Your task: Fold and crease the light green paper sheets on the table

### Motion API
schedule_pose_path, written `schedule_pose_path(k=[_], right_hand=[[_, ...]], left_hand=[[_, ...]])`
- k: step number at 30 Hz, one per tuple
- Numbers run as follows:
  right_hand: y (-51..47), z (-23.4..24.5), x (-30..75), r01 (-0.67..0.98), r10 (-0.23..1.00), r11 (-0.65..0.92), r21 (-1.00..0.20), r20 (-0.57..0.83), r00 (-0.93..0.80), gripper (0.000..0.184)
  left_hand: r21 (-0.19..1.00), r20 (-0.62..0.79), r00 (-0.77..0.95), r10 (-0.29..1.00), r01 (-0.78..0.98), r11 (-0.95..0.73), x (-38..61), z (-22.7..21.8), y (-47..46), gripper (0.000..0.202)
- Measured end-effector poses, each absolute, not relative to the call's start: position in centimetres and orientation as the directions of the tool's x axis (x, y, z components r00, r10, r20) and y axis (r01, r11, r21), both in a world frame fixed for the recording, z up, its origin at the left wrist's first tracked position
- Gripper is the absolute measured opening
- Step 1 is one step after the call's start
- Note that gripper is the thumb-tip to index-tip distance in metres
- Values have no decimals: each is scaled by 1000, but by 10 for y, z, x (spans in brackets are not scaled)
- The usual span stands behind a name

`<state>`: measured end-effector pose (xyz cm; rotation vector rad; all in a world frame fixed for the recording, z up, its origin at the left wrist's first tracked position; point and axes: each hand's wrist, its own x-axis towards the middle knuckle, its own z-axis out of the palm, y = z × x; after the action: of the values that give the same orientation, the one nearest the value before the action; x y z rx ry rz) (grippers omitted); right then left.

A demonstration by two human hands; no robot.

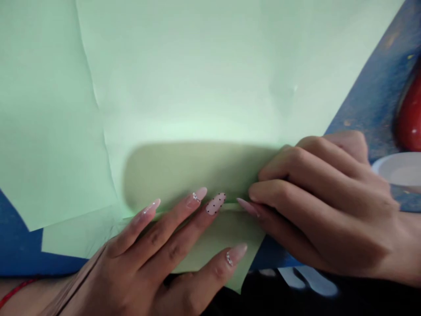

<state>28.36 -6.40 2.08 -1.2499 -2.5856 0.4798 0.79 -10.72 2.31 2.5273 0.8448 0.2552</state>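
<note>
Large sheets of pale green paper point(197, 79) spread across most of the view. Along the near side runs a narrow fold or raised edge in the paper. My left hand point(164, 259) lies over that edge with its fingers stretched out and apart, the fingertips resting on the paper. To the right, my right hand point(322, 202) has its fingers curled, with thumb and forefinger pinching the paper at the same fold. Its other fingertips are tucked out of sight. A dark shadow falls on the paper just beyond both hands.
A blue, worn table surface point(371, 96) shows around the paper. At the right edge are a shiny red object point(411, 118), partly cut off, and a shallow white dish point(401, 169). Dark clothing with a white print point(309, 281) is at the near edge.
</note>
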Motion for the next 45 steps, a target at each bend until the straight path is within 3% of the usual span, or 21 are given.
schedule_pose_path(k=[6, 13, 18, 25, 34, 41, 45], right_hand=[[-64, 23, 288, 747, 804, 561, -357, 22, -594, 32], [-65, 16, 291, 716, 781, 611, -338, 107, -616, 32], [-64, 12, 292, 705, 759, 648, -288, 170, -629, 33], [-63, 15, 290, 727, 765, 642, -241, 146, -627, 33], [-66, 12, 289, 706, 704, 703, -80, 219, -676, 26], [-65, 13, 287, 700, 697, 710, -83, 223, -681, 23], [-66, 10, 287, 698, 701, 708, -107, 221, -677, 23]], left_hand=[[485, 38, 769, 638, 544, -685, 10, 22, -107, 48], [527, 9, 822, 569, 480, -701, 3, 23, -104, 49], [491, -30, 851, 524, 469, -734, 0, 23, -97, 54], [425, -15, 891, 453, 416, -804, 0, 19, -92, 67], [417, -3, 878, 478, 436, -798, 2, 19, -94, 65], [325, -71, 874, 480, 475, -818, 4, 21, -99, 64], [326, -106, 876, 470, 478, -816, 4, 22, -99, 73]])
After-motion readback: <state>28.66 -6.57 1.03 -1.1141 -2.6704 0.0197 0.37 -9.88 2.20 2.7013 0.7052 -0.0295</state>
